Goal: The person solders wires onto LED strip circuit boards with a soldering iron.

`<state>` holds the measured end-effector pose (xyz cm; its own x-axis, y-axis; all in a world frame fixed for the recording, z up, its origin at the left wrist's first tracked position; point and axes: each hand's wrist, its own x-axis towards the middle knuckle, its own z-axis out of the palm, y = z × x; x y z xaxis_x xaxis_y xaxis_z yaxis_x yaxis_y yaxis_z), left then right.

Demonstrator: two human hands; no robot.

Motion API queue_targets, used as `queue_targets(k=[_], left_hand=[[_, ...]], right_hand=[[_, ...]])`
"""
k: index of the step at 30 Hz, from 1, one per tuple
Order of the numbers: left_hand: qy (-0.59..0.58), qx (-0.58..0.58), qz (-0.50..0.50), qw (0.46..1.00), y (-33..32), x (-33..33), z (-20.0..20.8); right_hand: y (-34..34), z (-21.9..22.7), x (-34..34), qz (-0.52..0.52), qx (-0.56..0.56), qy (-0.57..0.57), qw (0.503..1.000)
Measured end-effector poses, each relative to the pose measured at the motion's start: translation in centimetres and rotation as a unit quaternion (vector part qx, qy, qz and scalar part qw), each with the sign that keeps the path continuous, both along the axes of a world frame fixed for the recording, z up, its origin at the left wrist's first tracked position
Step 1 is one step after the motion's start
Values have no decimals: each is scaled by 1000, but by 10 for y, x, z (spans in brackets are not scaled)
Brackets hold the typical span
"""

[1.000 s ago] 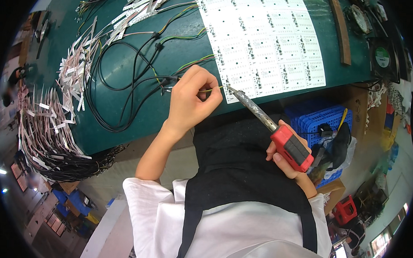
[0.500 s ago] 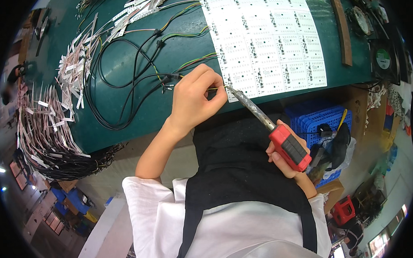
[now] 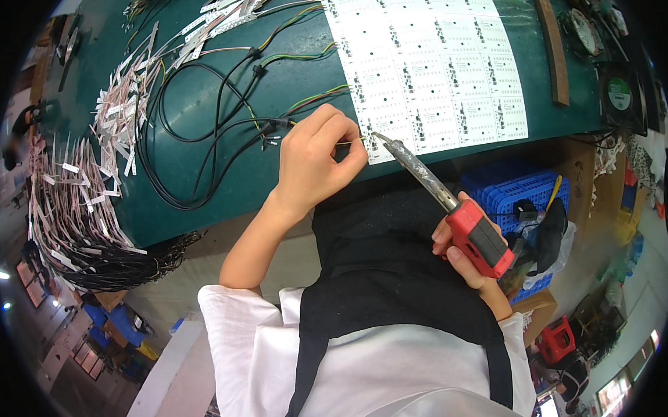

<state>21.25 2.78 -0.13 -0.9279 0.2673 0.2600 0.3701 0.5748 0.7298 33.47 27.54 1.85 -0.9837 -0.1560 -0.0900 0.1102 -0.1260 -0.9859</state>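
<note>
My left hand (image 3: 318,161) is closed in a pinch at the lower left edge of a white circuit board panel (image 3: 436,80). Between its fingers runs a thin wire (image 3: 344,143), its end close to the board's edge. My right hand (image 3: 464,259) is wrapped around the red and black handle of a soldering iron (image 3: 421,172). The iron slants up and to the left, its tip over the board just right of my left fingertips; whether it touches is unclear. Other coloured wires (image 3: 306,56) from black cables (image 3: 212,143) reach the panel's left edge.
A green table (image 3: 271,86) carries bundles of white-tipped wires (image 3: 117,106) at the left, with more (image 3: 76,210) hanging at its edge. To the right lie a wooden bar (image 3: 551,50) and a black reel (image 3: 618,95). Below stands a blue crate (image 3: 510,195) with bags.
The soldering iron has shifted slightly right, its tip drawing away from the wire end at my left fingers. My left hand stays in place.
</note>
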Motion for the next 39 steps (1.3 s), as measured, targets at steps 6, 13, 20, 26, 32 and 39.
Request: queue_targets(k=[6,13,20,26,32,39], left_hand=[[-33,26,11,999,0,-2,3],[-53,33,5,998,-1,-2,2],[-42,24,8,999,0,-4,3],[-23,19,5,1000,2,-5,1],[-25,23,5,999,2,-5,1],[-74,1,-13,997,-2,-4,15]], right_hand=[[1,-2,-2,17,37,2,999],[-5,2,-3,14,68,-55,996],[-5,3,-7,28,89,-23,995],[-4,1,-5,27,99,-8,995],[1,-4,-4,11,43,7,999],[1,-1,-2,26,59,1,998]])
